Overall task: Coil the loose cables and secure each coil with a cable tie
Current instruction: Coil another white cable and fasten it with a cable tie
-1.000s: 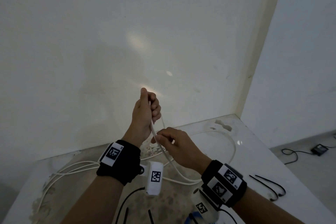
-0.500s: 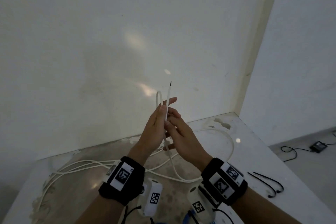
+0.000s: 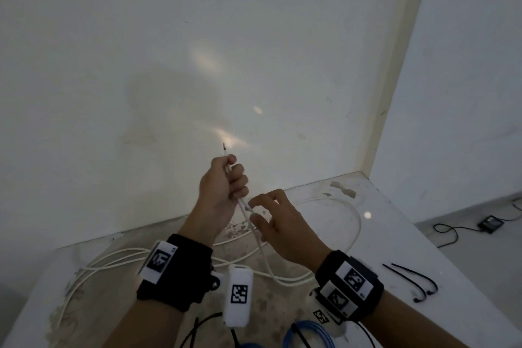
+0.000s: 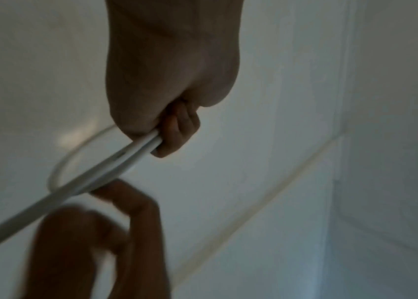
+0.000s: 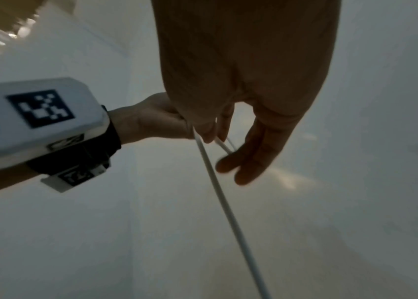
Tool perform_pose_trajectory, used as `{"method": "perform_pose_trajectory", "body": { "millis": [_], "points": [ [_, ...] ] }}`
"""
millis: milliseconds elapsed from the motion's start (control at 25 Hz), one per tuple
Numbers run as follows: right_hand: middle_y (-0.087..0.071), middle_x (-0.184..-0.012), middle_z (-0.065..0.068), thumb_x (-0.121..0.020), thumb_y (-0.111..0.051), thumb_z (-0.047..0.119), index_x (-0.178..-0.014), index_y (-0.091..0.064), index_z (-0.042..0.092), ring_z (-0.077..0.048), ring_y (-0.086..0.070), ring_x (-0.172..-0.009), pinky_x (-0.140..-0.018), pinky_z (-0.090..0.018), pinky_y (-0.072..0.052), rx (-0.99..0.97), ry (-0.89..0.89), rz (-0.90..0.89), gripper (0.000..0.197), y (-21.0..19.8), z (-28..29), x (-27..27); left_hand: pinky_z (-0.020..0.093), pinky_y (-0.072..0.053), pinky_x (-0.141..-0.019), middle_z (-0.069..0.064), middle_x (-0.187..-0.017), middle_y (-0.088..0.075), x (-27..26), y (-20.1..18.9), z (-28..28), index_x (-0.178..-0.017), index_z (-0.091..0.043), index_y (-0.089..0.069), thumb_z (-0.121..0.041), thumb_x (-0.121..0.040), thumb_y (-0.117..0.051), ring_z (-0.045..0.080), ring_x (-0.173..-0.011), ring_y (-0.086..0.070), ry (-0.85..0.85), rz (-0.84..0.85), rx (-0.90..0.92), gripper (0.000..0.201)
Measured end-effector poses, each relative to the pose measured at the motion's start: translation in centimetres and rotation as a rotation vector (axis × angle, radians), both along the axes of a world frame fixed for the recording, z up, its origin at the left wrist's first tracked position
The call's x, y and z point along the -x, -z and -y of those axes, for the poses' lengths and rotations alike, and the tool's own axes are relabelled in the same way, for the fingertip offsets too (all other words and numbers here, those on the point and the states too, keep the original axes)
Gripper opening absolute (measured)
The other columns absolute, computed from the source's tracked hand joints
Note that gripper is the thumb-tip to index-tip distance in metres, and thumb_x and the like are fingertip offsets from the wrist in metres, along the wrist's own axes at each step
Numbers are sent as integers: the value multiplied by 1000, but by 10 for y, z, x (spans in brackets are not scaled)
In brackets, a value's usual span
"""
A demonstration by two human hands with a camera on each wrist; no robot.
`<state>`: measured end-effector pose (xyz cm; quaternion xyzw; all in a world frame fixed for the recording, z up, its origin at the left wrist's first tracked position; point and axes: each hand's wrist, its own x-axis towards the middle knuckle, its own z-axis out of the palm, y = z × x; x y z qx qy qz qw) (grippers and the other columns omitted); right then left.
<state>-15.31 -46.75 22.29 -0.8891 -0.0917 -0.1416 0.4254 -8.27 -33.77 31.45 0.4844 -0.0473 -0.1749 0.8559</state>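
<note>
A long white cable point(image 3: 264, 256) rises from the table point(image 3: 395, 234) into my left hand point(image 3: 234, 178), which grips it in a fist above the table's back part. The cable's dark tip point(image 3: 224, 147) sticks up out of the fist. In the left wrist view, two white strands point(image 4: 126, 159) pass under the curled fingers point(image 4: 177, 131), with a loop to the left. My right hand point(image 3: 258, 210) hovers just below the left, fingers loose and spread, a fingertip point(image 4: 105, 189) touching the cable. The cable point(image 5: 218, 194) runs down past its thumb.
More loops of the white cable point(image 3: 99, 263) lie on the table's left side. Two black cable ties point(image 3: 409, 282) lie at the right edge, others point(image 3: 197, 325) near me. A blue cable point(image 3: 313, 333) is at the bottom. A black adapter point(image 3: 491, 224) sits on the floor.
My left hand has curled from straight fingers into a fist round the cable. My right hand has let go, dropped lower and spread its fingers.
</note>
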Motion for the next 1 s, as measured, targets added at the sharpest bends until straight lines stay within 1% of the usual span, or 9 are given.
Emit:
{"method": "perform_pose_trajectory", "body": {
  "millis": [120, 240, 320, 400, 480, 600, 720, 880, 1000],
  "points": [
    [-36, -139, 12, -92, -62, 47, -144, -27, 48, -6, -65, -83, -79, -20, -53, -116, -24, -130, 62, 21, 10, 11, 20, -14, -31, -7, -46, -20, -16, -14, -26, -64, -23, -32, -25, -96, -31, 7, -38, -7, 75, -22, 144, 32],
    [-41, -144, 16, -90, -48, 66, -146, -25, 46, -2, -51, -121, -102, -29, -43, -83, -108, -197, 64, 26, 5, 11, 20, -10, -33, -6, -51, -13, -16, -19, -35, -59, -23, -32, -28, -89, -38, 9, -42, -4, 251, -26, 158, 31],
    [-64, -114, 8, -100, -39, 56, -129, -52, 32, -9, -61, -105, -96, -34, -48, -179, -244, -230, 40, 15, 0, 8, 20, -9, -35, -7, -47, -19, -13, -14, -32, -57, -23, -32, -27, -88, -38, 8, -41, -6, 337, -36, 157, 32],
    [-56, -73, 3, -106, -35, 39, -101, -64, 14, -17, -59, -71, -75, -31, -49, -312, -378, -343, 39, 2, 7, 8, 20, -11, -36, -8, -45, -22, -15, -8, -33, -56, -23, -30, -28, -91, -36, 8, -41, -8, 372, -55, 161, 36],
    [-41, -65, 3, -107, -34, 36, -93, -65, 10, -19, -47, -62, -69, -31, -45, -320, -448, -497, 43, -5, 25, 13, 21, -10, -39, -8, -48, -15, -19, -9, -42, -56, -23, -28, -29, -92, -37, 8, -42, -8, 410, -64, 109, 38],
    [-43, -70, 3, -105, -39, 43, -96, -69, 13, -18, -44, -66, -68, -28, -43, -56, -453, -642, 44, 2, 73, 15, 21, -7, -38, -8, -54, -9, -26, -17, -65, -57, -23, -29, -30, -92, -38, 9, -42, -4, 386, -50, -12, 36],
    [-51, -76, 0, -95, -46, 58, -94, -72, 14, -16, -44, -66, -61, -24, -40, 112, -223, -680, 51, 6, 130, 7, 21, -7, -37, -7, -56, -8, -37, -20, -80, -57, -23, -32, -30, -96, -36, 10, -44, -1, 290, -8, -139, 40],
    [-61, -74, -4, -97, -54, 44, -78, -71, 16, -17, -51, -65, -59, -26, -39, 257, 287, -473, 38, -34, 168, -14, 20, -8, -36, -9, -49, -19, -38, -2, -67, -59, -22, -32, -31, -102, -32, 9, -43, -3, 247, -1, -247, 44],
    [-55, -64, -2, -100, -54, 29, -89, -75, 7, -12, -44, -54, -52, -24, -33, 55, 462, -226, 32, -73, 147, -30, 20, -12, -37, -8, -48, -23, -28, 12, -39, -65, -20, -31, -32, -105, -29, 5, -37, -15, 217, 37, -272, 42]
  ]
}}
